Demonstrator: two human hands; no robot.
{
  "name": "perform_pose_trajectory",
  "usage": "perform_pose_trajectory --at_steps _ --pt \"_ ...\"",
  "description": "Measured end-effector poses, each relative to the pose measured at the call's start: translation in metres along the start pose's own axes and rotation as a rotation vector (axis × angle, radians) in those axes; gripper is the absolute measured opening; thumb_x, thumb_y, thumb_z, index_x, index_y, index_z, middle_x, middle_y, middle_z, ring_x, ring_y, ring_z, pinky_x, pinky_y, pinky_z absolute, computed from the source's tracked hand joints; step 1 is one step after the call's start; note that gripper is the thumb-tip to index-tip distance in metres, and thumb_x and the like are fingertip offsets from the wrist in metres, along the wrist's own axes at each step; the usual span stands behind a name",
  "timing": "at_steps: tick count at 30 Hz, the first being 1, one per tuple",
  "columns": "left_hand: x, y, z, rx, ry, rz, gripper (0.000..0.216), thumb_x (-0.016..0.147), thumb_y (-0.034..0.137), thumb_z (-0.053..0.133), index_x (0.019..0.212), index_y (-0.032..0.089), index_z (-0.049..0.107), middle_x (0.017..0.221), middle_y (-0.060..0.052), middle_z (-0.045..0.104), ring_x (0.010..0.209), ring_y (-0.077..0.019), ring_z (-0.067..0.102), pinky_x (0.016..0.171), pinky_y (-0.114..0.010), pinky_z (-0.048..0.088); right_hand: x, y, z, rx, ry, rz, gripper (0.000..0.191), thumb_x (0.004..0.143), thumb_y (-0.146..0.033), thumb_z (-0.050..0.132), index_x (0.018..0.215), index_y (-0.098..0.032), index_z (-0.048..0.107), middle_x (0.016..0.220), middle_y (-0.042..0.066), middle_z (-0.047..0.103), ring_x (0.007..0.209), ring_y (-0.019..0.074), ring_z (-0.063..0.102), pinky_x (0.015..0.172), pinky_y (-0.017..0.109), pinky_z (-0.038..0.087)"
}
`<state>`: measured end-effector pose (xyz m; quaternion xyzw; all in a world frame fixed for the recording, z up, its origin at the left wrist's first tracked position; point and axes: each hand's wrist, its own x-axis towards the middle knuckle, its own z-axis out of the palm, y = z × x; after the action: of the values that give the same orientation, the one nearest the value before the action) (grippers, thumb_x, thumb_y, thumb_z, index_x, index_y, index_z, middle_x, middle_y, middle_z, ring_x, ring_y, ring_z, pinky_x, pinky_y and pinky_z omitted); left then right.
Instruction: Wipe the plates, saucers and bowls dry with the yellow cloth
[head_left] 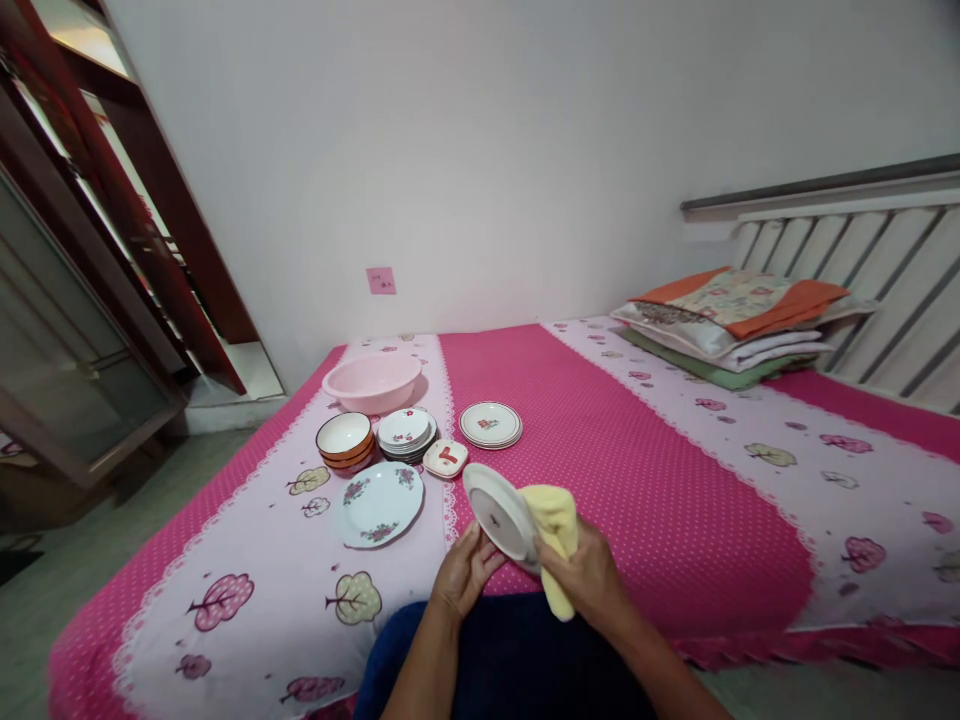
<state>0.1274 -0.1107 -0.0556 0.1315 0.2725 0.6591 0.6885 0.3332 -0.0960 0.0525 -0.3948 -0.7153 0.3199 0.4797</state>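
A white plate (491,508) is held up on a tilt above the edge of the bed, its underside facing me. My left hand (469,572) grips its lower left rim, fingers curled against it. On the right side of the plate, my right hand (583,570) is closed on a yellow cloth (553,512), which touches the plate's rim; part of the cloth hangs below the fingers. Just beyond the plate lie a small square dish (445,458) with a red mark and a short stack of round plates (490,425) with a flower print.
A large floral plate (382,503), stacked bowls (345,438), a stack of small plates (406,430) and a pink basin (373,380) stand on the bed's left part. Folded bedding (739,315) lies at the back right by a radiator (862,290). A wall rises behind.
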Motion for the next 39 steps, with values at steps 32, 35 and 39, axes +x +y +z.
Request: perform_pose_trajectory --at_steps 32,35,39 --pt "-0.017 0.000 0.000 -0.216 0.303 0.094 0.055 0.105 0.046 0.045 0.139 0.005 0.059 0.113 -0.019 0.079 0.117 -0.0299 0.071 0.109 -0.043 0.052 0.018 0.034 0.110 -0.568 -0.566 -0.395 0.040 0.102 -0.014 0.046 0.137 -0.025 0.062 0.138 0.007 0.067 0.128 0.0262 0.055 0.107 0.043 0.038" --pt "-0.014 -0.003 0.005 -0.200 0.332 0.118 0.056 0.104 0.045 0.046 0.142 0.005 0.058 0.118 -0.022 0.077 0.123 -0.0316 0.068 0.110 -0.046 0.051 0.052 0.045 0.106 -0.626 -0.521 -0.321 0.040 0.101 -0.012 0.043 0.133 -0.021 0.065 0.136 0.010 0.068 0.126 0.0277 0.055 0.105 0.043 0.037" --pt "-0.012 -0.004 0.007 -0.187 0.353 0.132 0.054 0.106 0.044 0.042 0.146 0.010 0.056 0.127 -0.021 0.074 0.128 -0.0311 0.065 0.112 -0.049 0.049 0.076 0.069 0.070 -0.719 -0.480 -0.185 0.032 0.098 -0.015 0.049 0.119 -0.015 0.073 0.122 0.016 0.073 0.111 0.0300 0.062 0.093 0.039 0.041"
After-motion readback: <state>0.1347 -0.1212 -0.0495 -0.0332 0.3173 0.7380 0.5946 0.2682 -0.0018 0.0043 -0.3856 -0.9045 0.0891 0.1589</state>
